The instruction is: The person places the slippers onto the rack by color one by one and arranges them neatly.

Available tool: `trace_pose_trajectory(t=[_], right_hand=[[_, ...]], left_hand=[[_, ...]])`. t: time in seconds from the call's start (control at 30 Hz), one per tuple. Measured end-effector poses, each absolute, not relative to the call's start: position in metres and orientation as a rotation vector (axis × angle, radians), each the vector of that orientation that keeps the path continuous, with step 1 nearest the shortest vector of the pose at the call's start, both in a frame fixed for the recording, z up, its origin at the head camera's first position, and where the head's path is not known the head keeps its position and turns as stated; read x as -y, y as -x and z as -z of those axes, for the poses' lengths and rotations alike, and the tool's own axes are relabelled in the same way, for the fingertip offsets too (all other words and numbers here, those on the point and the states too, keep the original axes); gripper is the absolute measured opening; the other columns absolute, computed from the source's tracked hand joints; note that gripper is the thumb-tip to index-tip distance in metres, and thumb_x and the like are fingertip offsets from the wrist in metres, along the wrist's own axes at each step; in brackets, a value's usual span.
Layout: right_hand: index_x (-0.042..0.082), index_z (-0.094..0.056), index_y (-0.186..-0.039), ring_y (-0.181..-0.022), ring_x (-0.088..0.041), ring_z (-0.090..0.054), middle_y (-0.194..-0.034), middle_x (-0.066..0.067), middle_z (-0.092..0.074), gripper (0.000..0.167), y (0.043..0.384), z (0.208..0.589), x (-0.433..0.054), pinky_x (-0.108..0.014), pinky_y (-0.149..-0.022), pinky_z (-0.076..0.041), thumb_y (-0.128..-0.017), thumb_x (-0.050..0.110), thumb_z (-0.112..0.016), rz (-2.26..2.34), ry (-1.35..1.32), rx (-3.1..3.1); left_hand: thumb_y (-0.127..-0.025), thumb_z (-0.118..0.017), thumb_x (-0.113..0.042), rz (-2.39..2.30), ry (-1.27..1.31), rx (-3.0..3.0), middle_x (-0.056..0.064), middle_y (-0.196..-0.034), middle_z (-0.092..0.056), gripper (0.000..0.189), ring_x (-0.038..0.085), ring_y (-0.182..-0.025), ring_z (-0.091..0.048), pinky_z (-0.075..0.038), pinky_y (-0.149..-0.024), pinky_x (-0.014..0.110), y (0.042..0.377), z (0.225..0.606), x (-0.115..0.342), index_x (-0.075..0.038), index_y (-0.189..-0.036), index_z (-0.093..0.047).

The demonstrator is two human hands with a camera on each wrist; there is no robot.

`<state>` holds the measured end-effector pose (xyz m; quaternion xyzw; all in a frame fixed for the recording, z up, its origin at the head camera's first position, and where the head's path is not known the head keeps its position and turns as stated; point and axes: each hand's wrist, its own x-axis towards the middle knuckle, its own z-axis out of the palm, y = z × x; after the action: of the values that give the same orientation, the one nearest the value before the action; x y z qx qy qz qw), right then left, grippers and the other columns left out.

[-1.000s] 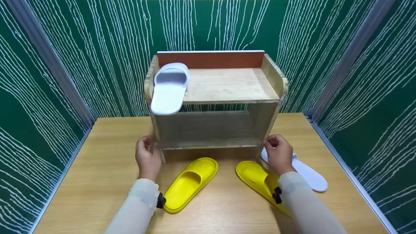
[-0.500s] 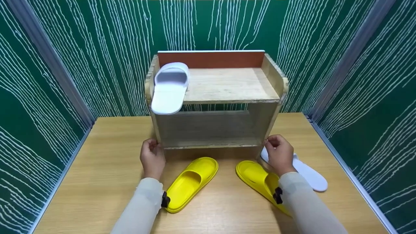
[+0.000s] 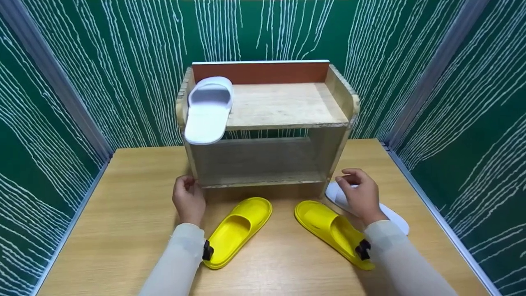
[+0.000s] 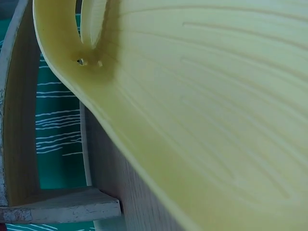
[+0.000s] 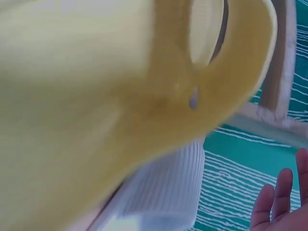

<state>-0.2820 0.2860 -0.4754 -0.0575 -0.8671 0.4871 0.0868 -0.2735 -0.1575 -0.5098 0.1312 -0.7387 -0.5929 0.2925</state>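
A small wooden shoe rack (image 3: 287,105) with two shelves stands at the back of the table. My left hand (image 3: 190,201) is at its lower left side panel, fingers curled in against the edge. My right hand (image 3: 361,195) is apart from the right side panel, its fingers loosely bent and holding nothing; its fingers (image 5: 283,192) also show in the right wrist view. A white slipper (image 3: 209,111) lies on the top shelf at the left, its heel over the front edge. Another white slipper (image 3: 394,218) lies on the table, partly hidden beneath the right hand and forearm.
Two yellow slippers, a left one (image 3: 238,232) and a right one (image 3: 324,226), lie before the rack, toes toward it; their soles' insides fill much of both wrist views. Green panels (image 3: 271,28) with white streaks wall in the table (image 3: 135,197).
My left hand has come in from the left onto the rack's side panel. My right hand has let go of the right side and moved a little right. The head view has shifted slightly.
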Motion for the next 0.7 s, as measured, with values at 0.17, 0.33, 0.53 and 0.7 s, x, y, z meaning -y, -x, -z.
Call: trace_pose_trajectory(t=[0.17, 0.33, 0.53, 0.7], right_hand=[[0.016, -0.061, -0.142, -0.118, -0.023, -0.063, -0.129, -0.006, -0.07, 0.051, 0.27, 0.473, -0.307, -0.034, -0.107, -0.052, -0.102, 0.047, -0.067, -1.357, 0.146, 2.574], [0.014, -0.062, -0.143, -0.114, -0.009, -0.063, -0.132, -0.009, -0.07, 0.055, 0.26, 0.476, -0.336, -0.027, -0.106, -0.051, -0.1, 0.049, -0.069, -1.306, 0.135, 2.554], [0.011, -0.057, -0.148, -0.13, -0.024, -0.06, -0.146, -0.015, -0.062, 0.067, 0.253, 0.482, -0.372, -0.056, -0.116, -0.044, -0.097, 0.053, -0.071, -1.304, 0.158, 2.59], [0.007, -0.05, -0.154, -0.143, -0.043, -0.046, -0.155, -0.022, -0.053, 0.079, 0.246, 0.493, -0.398, -0.07, -0.116, -0.035, -0.095, 0.055, -0.073, -1.309, 0.163, 2.666]], left_hand=[[-0.103, -0.061, 0.0, 1.576, -0.33, 1.972, 0.017, -0.114, -0.061, 0.013, 0.029, -0.109, -0.058, -0.052, -0.103, 0.043, 0.274, 0.512, 0.16, 0.002, -0.116, -0.058], [-0.102, -0.063, 0.001, 1.543, -0.297, 1.965, 0.017, -0.111, -0.063, 0.012, 0.027, -0.105, -0.06, -0.053, -0.099, 0.037, 0.274, 0.513, 0.161, 0.003, -0.113, -0.059], [-0.101, -0.063, 0.002, 1.516, -0.284, 1.955, 0.018, -0.109, -0.063, 0.01, 0.028, -0.104, -0.061, -0.053, -0.098, 0.039, 0.275, 0.514, 0.161, 0.004, -0.111, -0.06], [-0.102, -0.062, 0.0, 1.511, -0.303, 1.972, 0.017, -0.11, -0.063, 0.01, 0.027, -0.104, -0.061, -0.052, -0.096, 0.036, 0.274, 0.514, 0.161, 0.003, -0.112, -0.06]])
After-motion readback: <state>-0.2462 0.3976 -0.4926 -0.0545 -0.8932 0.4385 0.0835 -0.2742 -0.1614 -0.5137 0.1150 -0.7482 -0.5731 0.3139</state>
